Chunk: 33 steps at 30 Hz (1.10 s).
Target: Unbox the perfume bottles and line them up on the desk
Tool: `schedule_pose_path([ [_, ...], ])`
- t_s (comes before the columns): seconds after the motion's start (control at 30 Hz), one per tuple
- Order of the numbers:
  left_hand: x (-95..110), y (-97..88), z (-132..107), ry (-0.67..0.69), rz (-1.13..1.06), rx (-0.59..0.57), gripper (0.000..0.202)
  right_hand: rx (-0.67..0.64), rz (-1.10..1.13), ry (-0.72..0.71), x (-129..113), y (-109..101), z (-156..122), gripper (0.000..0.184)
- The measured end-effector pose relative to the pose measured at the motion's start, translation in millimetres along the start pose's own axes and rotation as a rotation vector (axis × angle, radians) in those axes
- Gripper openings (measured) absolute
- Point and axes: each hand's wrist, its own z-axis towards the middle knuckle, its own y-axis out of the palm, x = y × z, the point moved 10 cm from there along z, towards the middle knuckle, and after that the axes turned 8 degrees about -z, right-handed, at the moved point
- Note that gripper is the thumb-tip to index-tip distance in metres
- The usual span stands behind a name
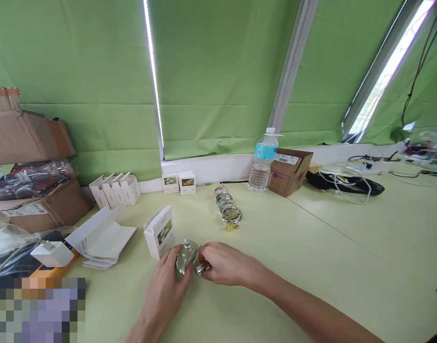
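My left hand (164,290) grips a flat, rounded glass perfume bottle (186,256) with a bare silver neck at its top. My right hand (222,263) comes in from the right and pinches a small silver metal cylinder (203,268), perhaps a cap, right beside the bottle's side. Just left of the bottle stands an open white carton (159,232) with a flower picture. Farther back, several similar glass bottles (223,204) stand in a line, with small gold caps (229,226) at its near end.
The pale green table (311,247) holds white cartons (114,190), an unfolded white insert (102,237), a water bottle (263,162), a cardboard box (290,171), and black and white cables (343,183). Torn cardboard (25,138) sits at left; green blinds (218,71) stand behind.
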Motion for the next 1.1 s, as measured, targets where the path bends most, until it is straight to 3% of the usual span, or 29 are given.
schedule_pose_path([
  [0.2,-16,-7.8,4,-0.106,-0.139,-0.006,0.038,0.002,0.175,-0.04,1,-7,3,0.009],
  [0.33,-20,-12.2,5,-0.125,-0.22,-0.006,0.042,-0.055,0.392,-0.08,-5,3,9,0.017],
  [0.47,-19,-19.2,4,-0.169,-0.18,0.028,0.042,-0.026,0.529,-0.079,-11,9,12,0.019],
  [0.57,-10,-35.6,2,-0.132,-0.074,0.122,0.038,-0.017,0.538,-0.078,-15,10,11,0.018],
  [0.7,20,-66.7,-5,0.046,0.138,0.286,0.03,-0.076,0.658,-0.078,-18,12,11,0.016],
  [0.77,28,-66.3,-6,0.085,0.187,0.22,0.032,-0.137,0.805,-0.095,-22,14,11,0.018],
  [0.93,28,-40.2,-9,0.069,0.175,-0.06,0.026,-0.242,1.053,-0.115,-34,20,10,0.03],
  [1.1,31,-34.0,-7,0.104,0.145,-0.086,0.028,-0.265,0.891,-0.076,-26,16,6,0.023],
])
